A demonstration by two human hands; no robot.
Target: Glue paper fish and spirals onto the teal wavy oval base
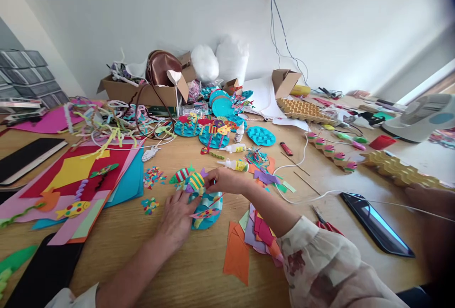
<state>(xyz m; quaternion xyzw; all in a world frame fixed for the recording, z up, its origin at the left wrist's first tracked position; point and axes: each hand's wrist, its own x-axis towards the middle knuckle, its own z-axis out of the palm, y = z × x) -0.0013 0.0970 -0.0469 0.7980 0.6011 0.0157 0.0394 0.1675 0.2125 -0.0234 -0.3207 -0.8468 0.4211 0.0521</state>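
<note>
A round blue textured base (209, 220) lies on the table in front of me, with colourful paper fish on it. My left hand (176, 215) rests at the base's left edge, its fingers close together; what they press or hold is hidden. My right hand (222, 181) reaches over the base's top edge, its fingers pinched beside a yellow-and-green striped fish (197, 181). Whatever is between those fingertips is too small to make out. A red-and-white striped fish (181, 175) sits just behind, and a pink spotted fish (206, 213) lies across the base's front.
Glue bottles (236, 165) lie behind my hands. Paper scraps (236, 251), scissors (325, 222) and a phone (377, 222) are to the right. Coloured sheets (124, 175) lie left. Another person's hand (430, 199) touches an egg carton (398, 168). A white cable (320, 195) crosses the table.
</note>
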